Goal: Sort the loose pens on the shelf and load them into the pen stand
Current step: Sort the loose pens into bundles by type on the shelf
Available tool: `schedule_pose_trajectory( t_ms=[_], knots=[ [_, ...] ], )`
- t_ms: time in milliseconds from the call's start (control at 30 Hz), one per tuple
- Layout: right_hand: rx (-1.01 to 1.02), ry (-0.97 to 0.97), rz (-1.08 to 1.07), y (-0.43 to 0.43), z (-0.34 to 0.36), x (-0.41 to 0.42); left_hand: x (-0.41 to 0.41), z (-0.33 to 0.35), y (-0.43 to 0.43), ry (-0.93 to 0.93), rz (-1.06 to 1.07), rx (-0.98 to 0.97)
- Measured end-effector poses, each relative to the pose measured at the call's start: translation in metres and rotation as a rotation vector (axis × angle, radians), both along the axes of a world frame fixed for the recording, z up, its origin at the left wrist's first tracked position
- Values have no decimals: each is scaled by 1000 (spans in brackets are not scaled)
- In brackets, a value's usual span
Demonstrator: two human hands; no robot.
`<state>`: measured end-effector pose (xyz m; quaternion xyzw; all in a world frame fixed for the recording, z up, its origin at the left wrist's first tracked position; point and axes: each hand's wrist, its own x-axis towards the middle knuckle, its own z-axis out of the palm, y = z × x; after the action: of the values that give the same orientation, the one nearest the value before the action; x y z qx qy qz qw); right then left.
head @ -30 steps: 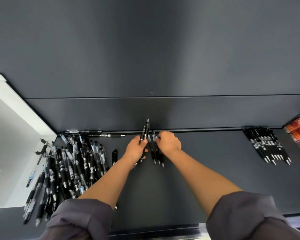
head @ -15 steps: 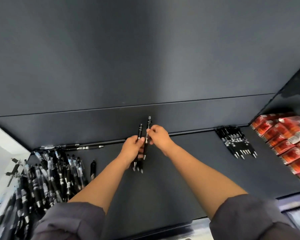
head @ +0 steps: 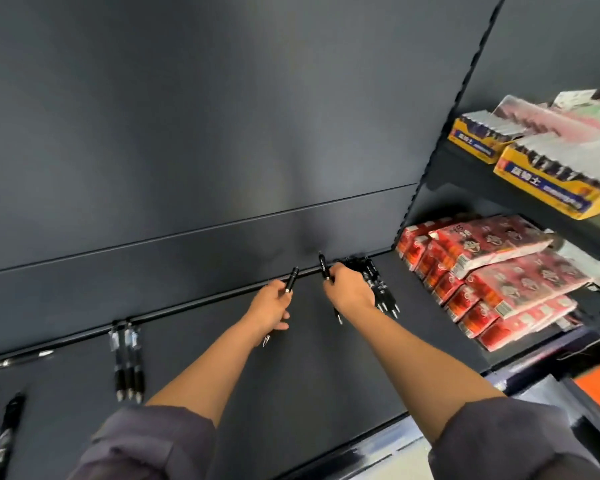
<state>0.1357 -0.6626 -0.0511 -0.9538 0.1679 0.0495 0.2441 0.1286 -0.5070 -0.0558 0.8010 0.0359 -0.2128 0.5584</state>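
At the lower left of the frame we see three black pens [head: 129, 362] lying side by side on the dark shelf [head: 326, 393]. Near the centre, our left hand [head: 271, 310] is closed around one black pen [head: 291, 279], cap end pointing up. Just right of it, our right hand [head: 349, 289] grips another pen [head: 324, 266] beside a row of pens [head: 378, 289], with red packets [head: 492, 271] at the far right.

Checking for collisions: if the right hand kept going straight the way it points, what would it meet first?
Probably the row of black pens lying just beyond the right hand, then the shelf's back panel; depth is unclear.
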Motion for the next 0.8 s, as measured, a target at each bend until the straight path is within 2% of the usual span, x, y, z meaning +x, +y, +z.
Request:
schedule_pose_trajectory(
  t_ms=[167, 333, 433, 667, 800],
  knots=[
    [-165, 49, 66, -73, -10, 10, 16, -24, -62, -73, 68, 261],
    [-187, 108, 241, -94, -18, 23, 25, -36, -93, -63, 188, 344],
    [-196, 98, 315, -97, -24, 25, 28, -41, -104, -32, 259, 312],
    [-221, -5, 358, -97, -23, 26, 26, -34, -117, -14, 182, 304],
    [-253, -63, 423, -81, -19, 26, 19, -24, -94, -110, 91, 463]
  ],
)
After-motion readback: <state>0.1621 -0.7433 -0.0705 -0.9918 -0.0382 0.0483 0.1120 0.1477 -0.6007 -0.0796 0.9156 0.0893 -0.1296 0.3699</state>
